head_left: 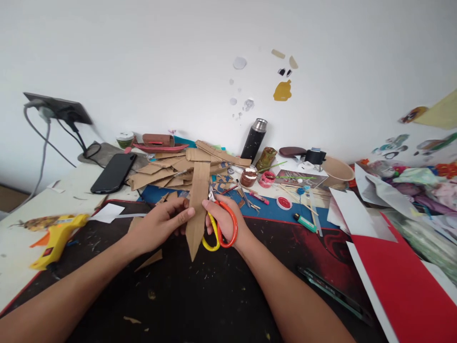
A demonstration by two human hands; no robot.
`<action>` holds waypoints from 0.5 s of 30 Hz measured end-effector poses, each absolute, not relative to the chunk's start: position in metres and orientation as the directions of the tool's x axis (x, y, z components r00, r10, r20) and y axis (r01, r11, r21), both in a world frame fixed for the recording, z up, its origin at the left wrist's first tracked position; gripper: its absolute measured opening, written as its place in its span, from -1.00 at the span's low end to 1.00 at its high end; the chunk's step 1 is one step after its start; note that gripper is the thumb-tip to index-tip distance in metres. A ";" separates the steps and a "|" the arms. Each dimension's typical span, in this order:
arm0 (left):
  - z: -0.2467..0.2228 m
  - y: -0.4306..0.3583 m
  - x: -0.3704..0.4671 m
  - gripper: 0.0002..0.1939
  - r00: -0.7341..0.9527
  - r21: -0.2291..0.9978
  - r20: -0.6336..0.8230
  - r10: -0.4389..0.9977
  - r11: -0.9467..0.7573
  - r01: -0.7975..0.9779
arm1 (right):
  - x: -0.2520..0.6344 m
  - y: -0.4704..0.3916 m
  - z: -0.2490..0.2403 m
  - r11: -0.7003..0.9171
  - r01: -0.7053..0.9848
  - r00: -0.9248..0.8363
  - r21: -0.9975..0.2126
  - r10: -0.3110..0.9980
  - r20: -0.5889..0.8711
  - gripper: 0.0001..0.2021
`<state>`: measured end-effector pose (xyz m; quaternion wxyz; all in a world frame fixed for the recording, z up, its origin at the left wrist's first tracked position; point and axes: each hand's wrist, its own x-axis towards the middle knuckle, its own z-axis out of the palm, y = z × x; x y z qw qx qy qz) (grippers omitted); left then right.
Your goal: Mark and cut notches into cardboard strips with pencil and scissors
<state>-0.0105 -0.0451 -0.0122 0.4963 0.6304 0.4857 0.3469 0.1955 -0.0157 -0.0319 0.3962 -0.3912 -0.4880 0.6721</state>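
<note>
A long cardboard strip (198,205) with a pointed lower end is held over the black mat. My left hand (163,223) pinches its left edge, thumb on top. On the other side, my right hand (228,223) has its fingers closed at the strip's right edge and also holds scissors (233,233) with one red and one yellow handle. The scissor blades point away from me beside the strip, partly hidden. Behind the strip lies a pile of cut cardboard pieces (162,172).
A yellow glue gun (57,240) and a black phone (113,173) lie at the left. Paint jars, a black flask (254,140) and a green glue stick or marker (305,223) are beyond my right hand. Red card (407,286) and a cutter (335,293) lie right.
</note>
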 end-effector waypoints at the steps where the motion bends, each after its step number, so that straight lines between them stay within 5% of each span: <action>1: -0.013 -0.047 -0.008 -0.48 0.334 0.976 -0.069 0.940 -0.006 0.219 | 0.195 -0.015 -0.032 -0.197 -0.177 -0.346 -0.964 0.930 -0.126 -0.54; 7: -0.023 -0.051 -0.004 -0.46 0.505 0.963 -0.256 0.825 0.170 0.209 | 0.194 -0.010 -0.034 -0.124 -0.272 -0.188 -0.954 0.979 -0.074 -0.57; 15: -0.016 -0.042 -0.016 -0.38 0.493 0.959 -0.256 0.832 0.156 0.236 | 0.198 -0.005 -0.029 -0.106 -0.350 -0.167 -0.931 0.985 -0.049 -0.51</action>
